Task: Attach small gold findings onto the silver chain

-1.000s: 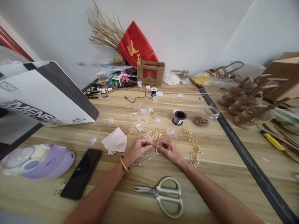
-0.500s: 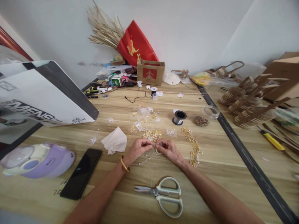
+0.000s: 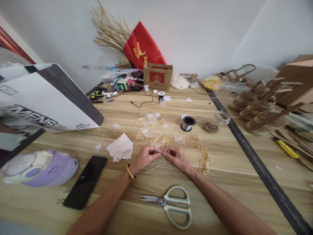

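Observation:
My left hand [image 3: 146, 157], with a gold bangle [image 3: 130, 172] at its wrist, is closed in a pinch. My right hand [image 3: 178, 158] is pinched too, and the fingertips of both meet over the table. A thin silver beaded chain [image 3: 152, 168] lies below them and runs up to a loop at my right fingers. What sits between the left fingertips is too small to make out. Just beyond the hands is a pile of gold and silver beads [image 3: 158, 141]. Gold chains [image 3: 202, 155] lie right of my right hand. Scissors [image 3: 162, 201] rest between my forearms.
A black phone [image 3: 85, 182], a purple-and-white case [image 3: 49, 169] and a beige cloth [image 3: 120, 147] lie to the left. Beyond the beads stand a wire spool [image 3: 187, 124] and a clear jar [image 3: 221, 118]. Small bamboo baskets [image 3: 259, 107] and a yellow-handled knife [image 3: 286, 147] are at right.
Both hands keep their pinch in nearly the same spot, with only slight finger movement. The objects on the table have not moved.

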The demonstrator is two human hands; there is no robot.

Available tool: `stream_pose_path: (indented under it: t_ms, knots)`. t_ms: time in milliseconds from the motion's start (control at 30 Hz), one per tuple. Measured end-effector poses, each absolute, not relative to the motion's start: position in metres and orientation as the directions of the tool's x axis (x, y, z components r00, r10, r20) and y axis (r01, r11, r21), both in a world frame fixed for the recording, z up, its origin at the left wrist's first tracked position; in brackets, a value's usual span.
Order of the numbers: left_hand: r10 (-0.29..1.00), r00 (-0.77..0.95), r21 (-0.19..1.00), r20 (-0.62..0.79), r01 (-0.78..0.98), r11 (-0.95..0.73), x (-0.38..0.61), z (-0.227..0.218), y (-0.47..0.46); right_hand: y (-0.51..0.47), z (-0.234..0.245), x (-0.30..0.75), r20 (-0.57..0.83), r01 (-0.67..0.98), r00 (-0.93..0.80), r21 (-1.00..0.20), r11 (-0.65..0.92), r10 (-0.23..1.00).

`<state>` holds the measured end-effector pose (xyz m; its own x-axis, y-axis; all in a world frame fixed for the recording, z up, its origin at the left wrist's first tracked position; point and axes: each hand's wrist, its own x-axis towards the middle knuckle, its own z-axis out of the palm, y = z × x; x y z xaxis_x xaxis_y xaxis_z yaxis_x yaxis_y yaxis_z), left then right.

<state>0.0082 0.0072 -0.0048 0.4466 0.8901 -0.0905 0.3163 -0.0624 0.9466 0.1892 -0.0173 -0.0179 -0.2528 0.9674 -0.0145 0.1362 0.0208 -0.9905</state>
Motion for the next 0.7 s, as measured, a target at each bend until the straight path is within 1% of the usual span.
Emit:
stream_pose_path:
  t_ms: [200, 433, 700]
  knots:
    - [0.894, 0.446, 0.929, -0.048, 0.350, -0.124, 0.0080, -0.0086, 0.0069, -0.0175, -0.0187, 0.1885, -0.013, 0.167, -0.247, -0.985, 0.030, 0.969]
    - [0.892, 0.447, 0.929, -0.064, 0.353, -0.110, 0.0094, -0.0065, 0.0062, -0.0174, -0.0197, 0.1887, 0.003, 0.190, -0.259, -0.980, 0.054, 0.966]
    - [0.891, 0.452, 0.917, -0.050, 0.374, -0.138, 0.0110, -0.0025, 0.0041, -0.0170, -0.0238, 0.1900, 0.028, 0.201, -0.282, -0.976, 0.088, 0.959]
